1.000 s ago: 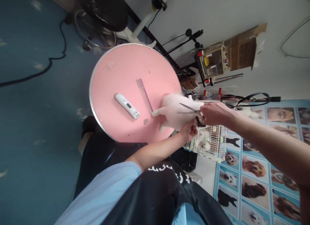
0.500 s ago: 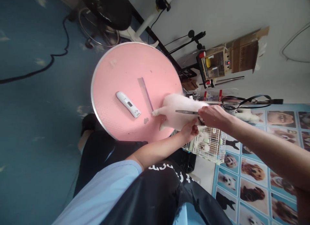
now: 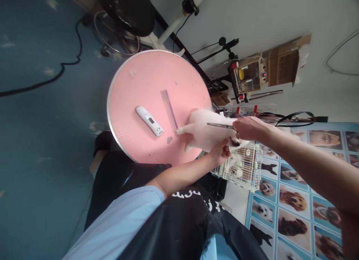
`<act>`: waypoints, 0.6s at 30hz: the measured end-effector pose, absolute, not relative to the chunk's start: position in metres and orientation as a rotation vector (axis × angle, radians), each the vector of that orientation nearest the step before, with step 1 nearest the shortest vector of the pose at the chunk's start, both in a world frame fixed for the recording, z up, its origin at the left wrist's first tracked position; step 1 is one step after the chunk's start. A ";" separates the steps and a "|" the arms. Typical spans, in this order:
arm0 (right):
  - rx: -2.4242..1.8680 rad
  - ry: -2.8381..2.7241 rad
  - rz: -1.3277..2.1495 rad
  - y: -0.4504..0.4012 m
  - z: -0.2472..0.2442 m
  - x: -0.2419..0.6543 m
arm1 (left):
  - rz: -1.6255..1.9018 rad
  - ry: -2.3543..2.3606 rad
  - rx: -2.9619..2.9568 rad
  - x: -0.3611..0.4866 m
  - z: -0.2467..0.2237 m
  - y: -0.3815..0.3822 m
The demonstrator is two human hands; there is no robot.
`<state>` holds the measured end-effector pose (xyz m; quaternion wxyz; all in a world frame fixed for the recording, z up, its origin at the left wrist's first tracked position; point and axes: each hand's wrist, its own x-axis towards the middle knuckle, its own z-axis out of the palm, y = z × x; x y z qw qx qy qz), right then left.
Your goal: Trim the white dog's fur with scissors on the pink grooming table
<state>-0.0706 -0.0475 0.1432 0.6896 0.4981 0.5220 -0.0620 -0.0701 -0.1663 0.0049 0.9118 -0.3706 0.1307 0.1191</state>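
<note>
A small white dog (image 3: 203,125) stands at the right edge of the round pink table (image 3: 134,84), its dark nose pointing right. My left hand (image 3: 220,151) is against the underside of its head, fingers curled on the fur. Scissors (image 3: 220,125) are in my right hand (image 3: 248,127), above the dog's head, with the blades pointing left and looking closed together. A white clipper (image 3: 149,120) and a thin purple-edged comb (image 3: 171,108) lie on the table, left of the dog.
Beyond the table's right edge is a wire cage (image 3: 246,166) with a white animal inside. A black stool (image 3: 126,9) stands at the upper left. Dog pictures (image 3: 293,198) cover the lower right. A cardboard box (image 3: 283,64) is at the upper right, and a black cable (image 3: 56,75) crosses the floor.
My right hand and the scissors have shifted slightly up and to the right. More of the dog's dark nose shows below them. My left hand has stayed almost where it was.
</note>
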 end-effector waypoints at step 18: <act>1.178 1.118 -0.166 -0.028 0.132 -0.053 | 0.227 0.305 -0.777 -0.068 0.000 -0.168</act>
